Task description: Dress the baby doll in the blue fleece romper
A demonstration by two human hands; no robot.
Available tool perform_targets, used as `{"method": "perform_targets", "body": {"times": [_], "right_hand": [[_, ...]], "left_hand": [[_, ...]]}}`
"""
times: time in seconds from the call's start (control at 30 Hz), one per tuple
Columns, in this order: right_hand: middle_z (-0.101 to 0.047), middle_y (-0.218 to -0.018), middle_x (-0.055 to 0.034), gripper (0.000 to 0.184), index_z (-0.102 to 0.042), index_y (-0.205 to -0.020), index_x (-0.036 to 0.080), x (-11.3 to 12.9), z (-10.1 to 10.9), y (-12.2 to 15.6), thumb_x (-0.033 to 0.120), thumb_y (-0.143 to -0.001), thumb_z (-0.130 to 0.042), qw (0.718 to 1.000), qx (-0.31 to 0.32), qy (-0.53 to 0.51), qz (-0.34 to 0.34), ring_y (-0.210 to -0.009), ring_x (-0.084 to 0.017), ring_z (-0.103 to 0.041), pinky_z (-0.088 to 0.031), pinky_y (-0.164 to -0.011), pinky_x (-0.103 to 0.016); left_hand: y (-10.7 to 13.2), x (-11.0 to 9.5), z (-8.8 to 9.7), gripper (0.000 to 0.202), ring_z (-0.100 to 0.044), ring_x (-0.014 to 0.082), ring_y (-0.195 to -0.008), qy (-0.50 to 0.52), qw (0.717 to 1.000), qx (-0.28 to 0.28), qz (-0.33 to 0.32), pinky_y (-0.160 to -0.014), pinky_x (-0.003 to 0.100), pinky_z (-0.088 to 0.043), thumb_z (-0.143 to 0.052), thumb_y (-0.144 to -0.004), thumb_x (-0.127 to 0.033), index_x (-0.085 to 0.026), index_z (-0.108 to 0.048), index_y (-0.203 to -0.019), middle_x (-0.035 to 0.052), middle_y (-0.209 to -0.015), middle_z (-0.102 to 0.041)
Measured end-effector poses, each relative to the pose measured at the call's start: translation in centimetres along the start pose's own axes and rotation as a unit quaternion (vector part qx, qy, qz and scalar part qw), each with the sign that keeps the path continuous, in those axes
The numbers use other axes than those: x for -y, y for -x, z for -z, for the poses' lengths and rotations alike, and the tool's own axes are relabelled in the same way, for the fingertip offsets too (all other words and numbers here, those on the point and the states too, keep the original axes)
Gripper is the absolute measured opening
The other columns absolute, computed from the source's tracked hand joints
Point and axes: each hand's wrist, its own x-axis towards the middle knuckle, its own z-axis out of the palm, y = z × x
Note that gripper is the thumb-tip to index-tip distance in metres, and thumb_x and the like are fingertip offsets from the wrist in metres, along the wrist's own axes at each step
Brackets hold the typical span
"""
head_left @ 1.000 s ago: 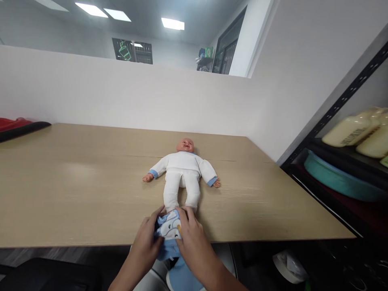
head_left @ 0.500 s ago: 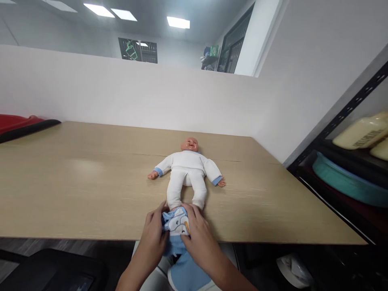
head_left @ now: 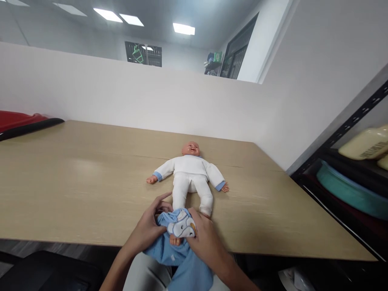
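Note:
A baby doll (head_left: pixel 190 165) in a white top and white leggings with blue cuffs lies on its back, its feet toward me. Bunched round its lower leg on the left is a blue garment (head_left: pixel 194 266) with a white cartoon face; it looks like doll pants. One bare doll foot (head_left: pixel 175 240) pokes out below the gathered cloth. My left hand (head_left: pixel 153 222) pinches the cloth at the left of that leg. From the right, my right hand (head_left: pixel 203 232) grips the cloth beside the printed face. The rest of the garment hangs over the table edge onto my lap.
The doll lies on a wooden table (head_left: pixel 91 194) against a white wall. A red item with a black rim (head_left: pixel 27 125) sits at the far left. At right, a black shelf holds a teal basin (head_left: pixel 348 190) and cream bottles (head_left: pixel 366 143). A black chair (head_left: pixel 48 270) stands at lower left.
The doll's foot now shows through the blue garment, which is bunched higher round the leg. My left hand has shifted slightly left and spread the cloth. The view has tilted a little.

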Motion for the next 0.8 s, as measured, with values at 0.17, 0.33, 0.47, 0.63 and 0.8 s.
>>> {"method": "perform_targets", "body": {"times": [0.17, 0.33, 0.47, 0.63, 0.8], "right_hand": [[-0.071, -0.099, -0.0043, 0.018, -0.059, -0.099, 0.023, 0.3, 2.4, -1.7, 0.014, -0.084, -0.059, 0.992, 0.071, 0.089, 0.057, -0.095, -0.025, -0.066, -0.043, -0.076, -0.033], [-0.071, -0.115, -0.0084, 0.029, -0.060, -0.117, 0.021, 0.3, 2.9, -2.0, 0.019, -0.088, -0.061, 0.987, 0.116, 0.088, 0.063, -0.109, -0.028, -0.066, -0.050, -0.090, -0.037], [-0.063, -0.140, -0.0120, 0.059, -0.051, -0.142, 0.018, 0.2, 2.4, -1.5, 0.012, -0.085, -0.064, 0.985, 0.130, 0.069, 0.093, -0.136, -0.028, -0.055, -0.043, -0.117, -0.040], [-0.066, -0.132, -0.0098, 0.044, -0.059, -0.133, 0.019, 0.4, 3.6, -2.7, 0.010, -0.090, -0.063, 0.969, 0.128, 0.147, 0.149, -0.125, -0.028, -0.058, -0.049, -0.107, -0.041], [-0.072, -0.100, -0.0056, 0.025, -0.069, -0.101, 0.021, -0.6, 5.6, -4.8, 0.005, -0.092, -0.052, 0.940, 0.116, 0.202, 0.248, -0.096, -0.024, -0.061, -0.048, -0.088, -0.037]], "left_hand": [[-2.1, -1.2, 1.7, 0.100, -0.062, 0.0201, -0.091, -0.043, 0.996, 0.075, -0.011, -0.087, 0.035, -0.051, -0.079, -0.072, -0.014, -0.027, -0.037, -0.163, -0.0006, -0.098, -0.064], [-1.9, -0.8, 1.7, 0.102, -0.064, 0.0224, -0.103, -0.034, 0.996, 0.086, -0.005, -0.095, 0.037, -0.052, -0.076, -0.075, -0.010, -0.031, -0.033, -0.166, 0.0015, -0.108, -0.061], [-1.1, 0.3, 1.0, 0.105, -0.066, 0.0231, -0.106, 0.040, 0.997, 0.063, 0.014, -0.096, 0.039, -0.055, -0.077, -0.079, -0.013, -0.034, -0.024, -0.168, 0.0065, -0.127, -0.057], [-1.8, 0.7, 1.0, 0.095, -0.067, 0.0191, -0.093, 0.007, 0.999, 0.044, -0.009, -0.086, 0.035, -0.057, -0.078, -0.085, -0.022, -0.032, -0.030, -0.167, 0.0070, -0.123, -0.060], [-2.8, -0.4, 2.2, 0.075, -0.068, 0.0183, -0.086, -0.144, 0.987, 0.016, -0.076, -0.093, 0.034, -0.055, -0.071, -0.088, -0.017, -0.029, -0.048, -0.159, -0.0018, -0.092, -0.069]]}}
